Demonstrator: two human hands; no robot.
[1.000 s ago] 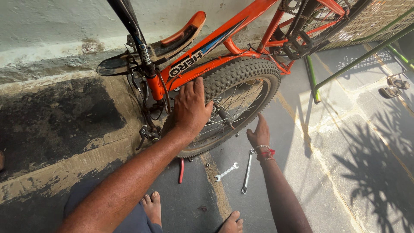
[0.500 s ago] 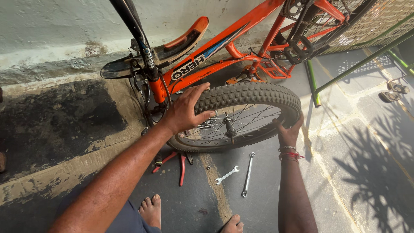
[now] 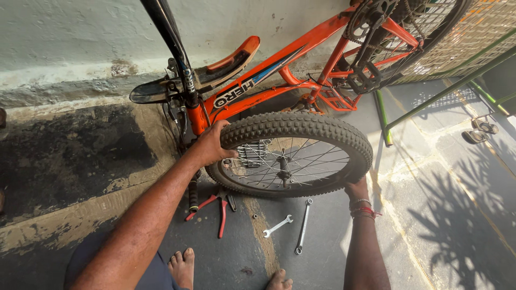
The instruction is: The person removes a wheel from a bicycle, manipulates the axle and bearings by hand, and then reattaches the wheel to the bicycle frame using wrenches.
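An orange bicycle (image 3: 279, 80) lies upside down against a pale wall. A loose spoked wheel with a knobbly black tyre (image 3: 301, 124) is held flat above the ground in front of it. My left hand (image 3: 210, 144) grips the tyre at its left side. My right hand (image 3: 357, 188) holds the tyre's lower right edge from below. On the ground beneath the wheel lie red-handled pliers (image 3: 215, 207) and two silver spanners (image 3: 278, 225) (image 3: 303, 225).
A black mudguard (image 3: 153, 92) and an orange saddle (image 3: 231, 60) rest near the wall. Green metal bars (image 3: 430, 99) stand at the right, with a pair of sandals (image 3: 478, 131) beyond. My bare feet (image 3: 183, 266) are at the bottom.
The wheel has come away from the bicycle and moved right and toward me. My right hand has shifted from the ground to the tyre's right edge; my left hand stays on the tyre.
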